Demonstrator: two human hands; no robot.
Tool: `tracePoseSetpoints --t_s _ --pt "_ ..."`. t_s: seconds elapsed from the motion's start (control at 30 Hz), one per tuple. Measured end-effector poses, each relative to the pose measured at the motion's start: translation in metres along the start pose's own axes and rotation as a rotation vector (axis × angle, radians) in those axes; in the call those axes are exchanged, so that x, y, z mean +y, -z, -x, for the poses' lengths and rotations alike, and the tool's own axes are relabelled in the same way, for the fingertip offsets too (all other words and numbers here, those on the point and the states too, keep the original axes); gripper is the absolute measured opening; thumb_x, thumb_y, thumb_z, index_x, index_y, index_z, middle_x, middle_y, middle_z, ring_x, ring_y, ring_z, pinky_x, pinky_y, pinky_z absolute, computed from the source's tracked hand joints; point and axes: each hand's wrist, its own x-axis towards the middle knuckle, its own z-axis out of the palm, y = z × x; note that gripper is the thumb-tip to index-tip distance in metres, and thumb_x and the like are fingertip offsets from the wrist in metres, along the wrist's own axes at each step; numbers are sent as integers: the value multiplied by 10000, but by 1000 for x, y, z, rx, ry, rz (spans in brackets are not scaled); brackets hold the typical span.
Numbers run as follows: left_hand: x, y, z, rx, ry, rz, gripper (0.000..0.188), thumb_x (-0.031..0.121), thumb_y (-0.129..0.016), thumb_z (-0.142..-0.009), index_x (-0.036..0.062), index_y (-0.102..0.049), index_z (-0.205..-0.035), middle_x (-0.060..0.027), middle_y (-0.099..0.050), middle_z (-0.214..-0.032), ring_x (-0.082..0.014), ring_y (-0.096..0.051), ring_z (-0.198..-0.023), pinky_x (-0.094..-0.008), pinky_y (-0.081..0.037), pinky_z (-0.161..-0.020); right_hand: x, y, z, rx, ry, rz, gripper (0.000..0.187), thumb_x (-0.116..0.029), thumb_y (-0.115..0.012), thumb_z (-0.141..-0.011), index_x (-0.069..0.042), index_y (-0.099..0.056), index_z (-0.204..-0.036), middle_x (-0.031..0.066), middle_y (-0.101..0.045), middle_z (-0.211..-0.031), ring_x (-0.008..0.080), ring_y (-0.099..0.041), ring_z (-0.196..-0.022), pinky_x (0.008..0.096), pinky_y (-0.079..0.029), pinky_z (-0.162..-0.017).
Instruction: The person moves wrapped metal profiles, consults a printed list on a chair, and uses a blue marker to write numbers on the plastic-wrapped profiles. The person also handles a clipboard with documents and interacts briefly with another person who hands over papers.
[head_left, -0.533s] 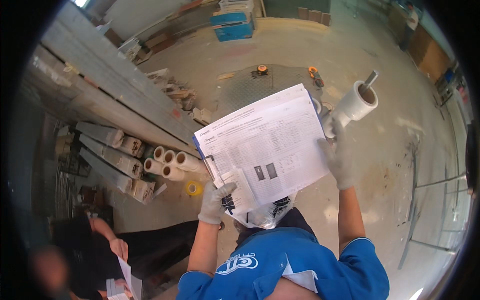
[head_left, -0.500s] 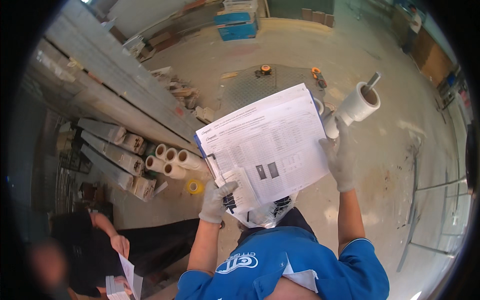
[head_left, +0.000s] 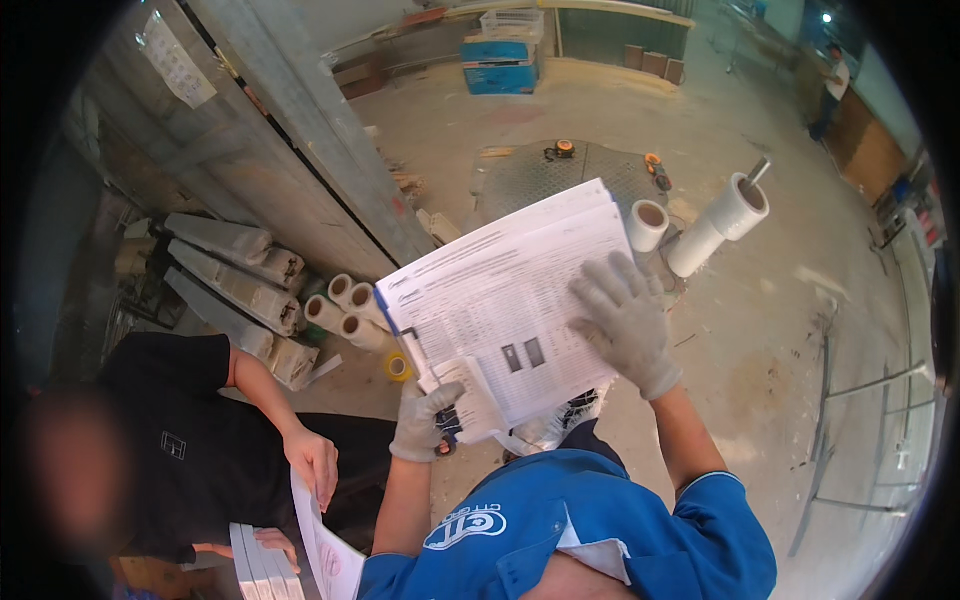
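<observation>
A blue clipboard (head_left: 382, 300) carries a stack of printed sheets (head_left: 470, 300) with tables and two small dark pictures. My left hand (head_left: 426, 418), in a grey work glove, grips its lower left edge near the clip, thumb on top. Smaller white slips (head_left: 468, 398) lie over the sheets beside that thumb. My right hand (head_left: 628, 322), gloved too, rests with fingers spread on the right part of the top sheet. Below the clipboard, some clear plastic wrapping (head_left: 545, 432) shows in part.
At my left a person in black (head_left: 215, 400) holds paper (head_left: 325, 550) and a white stack. Film rolls (head_left: 365, 330) and yellow tape (head_left: 397, 367) lie on the floor. Ahead are a tape measure (head_left: 565, 149), a larger film roll (head_left: 712, 230) and blue boxes (head_left: 500, 68).
My right hand has moved left from the sheets' right edge onto the page, fingers spreading. The person at left has come further into view. My left hand keeps its grip.
</observation>
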Motion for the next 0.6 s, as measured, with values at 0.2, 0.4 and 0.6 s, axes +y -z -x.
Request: tracePoseSetpoints --t_s 0.2,0.4,0.6 --pt "0 4 6 29 32 9 539 85 -716 -788 -68 -534 -1271 -138 -661 -1144 -207 -677 -969 -327 -549 -861 10 19 -13 73 -154 -154 495 -350 -734 -804 -157 -629 -1248 81 -564 -1359 332 -466 -1299 483 -335 -1089" --pt "-4 2 7 85 6 -3 458 98 -728 -796 -54 -594 -1206 -118 -687 -1085 -186 -682 -922 -309 -551 -827 -26 19 -39 47 107 -296 513 -261 -786 -738 -128 -640 -1211 95 -577 -1337 380 -466 -1294 482 -366 -1068" --pt "-4 -15 11 163 -50 -63 460 134 -699 -792 -62 -592 -1194 -126 -689 -1063 -195 -686 -905 -310 -554 -810 -24 23 -64 -5 273 -324 541 -321 -804 -704 -154 -643 -1193 75 -563 -1358 366 -454 -1313 501 -347 -1093"
